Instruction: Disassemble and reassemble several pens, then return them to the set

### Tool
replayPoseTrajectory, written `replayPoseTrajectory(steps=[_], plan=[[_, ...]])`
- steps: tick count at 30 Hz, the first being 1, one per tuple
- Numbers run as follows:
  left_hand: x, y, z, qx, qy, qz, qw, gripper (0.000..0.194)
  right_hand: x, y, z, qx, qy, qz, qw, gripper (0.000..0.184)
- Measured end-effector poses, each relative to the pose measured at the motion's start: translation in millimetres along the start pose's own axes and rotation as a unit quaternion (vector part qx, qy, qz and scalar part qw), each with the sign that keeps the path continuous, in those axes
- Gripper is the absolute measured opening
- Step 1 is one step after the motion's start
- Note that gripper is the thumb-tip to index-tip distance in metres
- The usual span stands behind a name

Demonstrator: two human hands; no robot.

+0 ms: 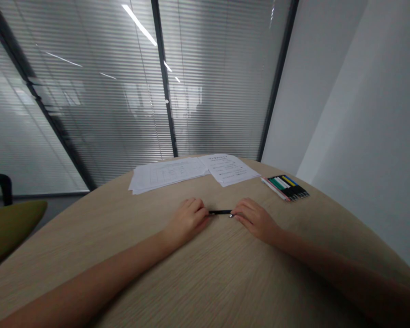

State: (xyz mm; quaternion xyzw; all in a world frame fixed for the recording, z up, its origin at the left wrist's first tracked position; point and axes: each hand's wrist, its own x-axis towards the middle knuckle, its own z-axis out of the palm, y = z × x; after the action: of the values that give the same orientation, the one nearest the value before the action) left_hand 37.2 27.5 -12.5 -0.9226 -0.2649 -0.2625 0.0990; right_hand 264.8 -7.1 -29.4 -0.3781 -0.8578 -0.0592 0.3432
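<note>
We hold a slim black pen (220,212) roughly level between our two hands, over the middle of the desk (208,278) — only its middle stretch shows, for our fingers hide both ends. Our left hand (189,217) has its fingers curled closed on the left end. Our right hand (256,221) pinches the other end between thumb and fingers, and a small shiny bit (231,216) shows at those fingertips; we cannot tell whether it belongs to the pen.

Beyond our right hand, apart from it, we see a flat set of pens (285,187) lying side by side, with green, white, yellow, blue and black showing. Near the far edge lie some printed papers (171,174), and a printed sheet (230,169) meets their right end. A green chair (13,228) stands left of the desk — blinds (218,123) hang beyond it all.
</note>
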Motion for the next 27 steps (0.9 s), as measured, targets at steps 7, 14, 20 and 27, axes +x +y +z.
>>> replayPoseTrajectory(steps=[7,14,20,27], plan=[[-4,38,-2.6,-0.098,0.014,-0.055,0.994,0.014,1,-18,0,0.041,-0.008,-0.039,0.998,0.016],[-6,47,-5.3,0.021,0.020,0.028,0.999,0.024,3,-21,-1,0.043,-0.018,-0.079,0.996,0.019],[-4,49,-5.9,0.006,0.017,0.022,1.000,0.026,2,-21,-1,0.039,-0.036,-0.089,0.995,0.021],[-5,46,-3.1,-0.027,0.014,0.022,0.999,0.024,2,-22,-3,0.031,-0.062,-0.094,0.993,0.018]])
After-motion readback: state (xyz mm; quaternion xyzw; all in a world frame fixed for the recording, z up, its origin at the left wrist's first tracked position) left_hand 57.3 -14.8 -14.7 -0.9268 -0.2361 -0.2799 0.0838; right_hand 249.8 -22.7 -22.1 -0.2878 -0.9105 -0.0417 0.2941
